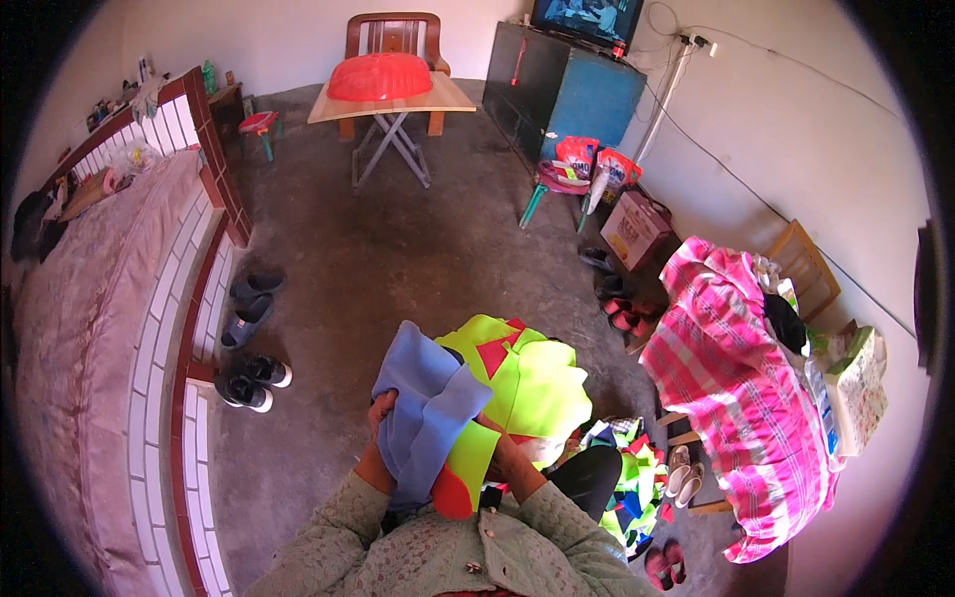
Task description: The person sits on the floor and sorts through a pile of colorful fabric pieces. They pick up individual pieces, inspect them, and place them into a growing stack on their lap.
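Observation:
A piece of blue cloth [423,388] is bunched up in front of me, and my left hand [380,412] grips its left edge. Joined to it or lying against it is a yellow-green piece with a red end [460,476]; I cannot tell if they are sewn together. My right hand [509,460] closes on the right side of this yellow-green part, its fingers partly hidden by the cloth. Just beyond my hands lies a larger bulging bundle of yellow-green fabric [537,383] with red patches. Several colourful fabric scraps [637,488] are heaped to the right, beside my dark-clad leg.
A pink plaid cloth [726,368] covers furniture at the right. At the left runs a tiled bed platform [90,328], with slippers [249,318] and dark shoes [254,381] beside it. Farther off stand a folding table [453,97] with a red basin [383,78] and a blue cabinet [597,95].

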A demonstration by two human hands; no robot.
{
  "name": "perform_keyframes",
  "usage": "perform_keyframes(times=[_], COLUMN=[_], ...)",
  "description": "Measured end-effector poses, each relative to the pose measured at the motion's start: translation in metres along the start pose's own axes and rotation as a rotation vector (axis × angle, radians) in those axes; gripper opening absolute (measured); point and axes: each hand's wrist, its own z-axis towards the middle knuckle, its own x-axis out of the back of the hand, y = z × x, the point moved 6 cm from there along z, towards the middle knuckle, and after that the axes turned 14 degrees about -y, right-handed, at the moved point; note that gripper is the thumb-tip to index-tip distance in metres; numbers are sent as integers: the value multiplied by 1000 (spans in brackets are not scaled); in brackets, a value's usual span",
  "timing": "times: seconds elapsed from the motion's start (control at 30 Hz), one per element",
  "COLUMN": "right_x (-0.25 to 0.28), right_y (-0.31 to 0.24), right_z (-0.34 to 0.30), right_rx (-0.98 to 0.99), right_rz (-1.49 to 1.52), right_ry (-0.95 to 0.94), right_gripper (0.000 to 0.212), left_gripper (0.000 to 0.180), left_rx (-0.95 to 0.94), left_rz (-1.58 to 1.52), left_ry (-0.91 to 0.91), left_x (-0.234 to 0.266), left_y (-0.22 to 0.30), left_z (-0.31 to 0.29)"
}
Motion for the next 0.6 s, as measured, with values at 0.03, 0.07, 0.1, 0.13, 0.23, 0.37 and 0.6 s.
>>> perform_keyframes(times=[0.03,0.07,0.1,0.13,0.23,0.37,0.6], right_x=[-5,-8,-11,-11,-15,-10,-10], right_y=[0,1,1,3,3,-1,-20], right_z=[-4,-7,-11,-15,-26,-28,-39], right_rx=[-7,-8,-14,-20,-27,81,220], right_rz=[-49,-94,-127,-164,-224,-182,3], right_ry=[-13,-24,-25,-26,10,-60,187], right_gripper=[57,57,56,55,53,49,37], left_gripper=[65,65,65,65,65,66,62], left_rx=[27,16,0,-16,-14,-46,-94], left_rz=[-16,1,15,30,9,-21,78], left_ry=[-9,-15,-19,-23,15,-29,16], left_x=[-3,-4,-4,-7,-20,-5,11], left_y=[-3,-3,-3,-1,1,4,25], left_z=[1,3,4,4,1,-1,-19])
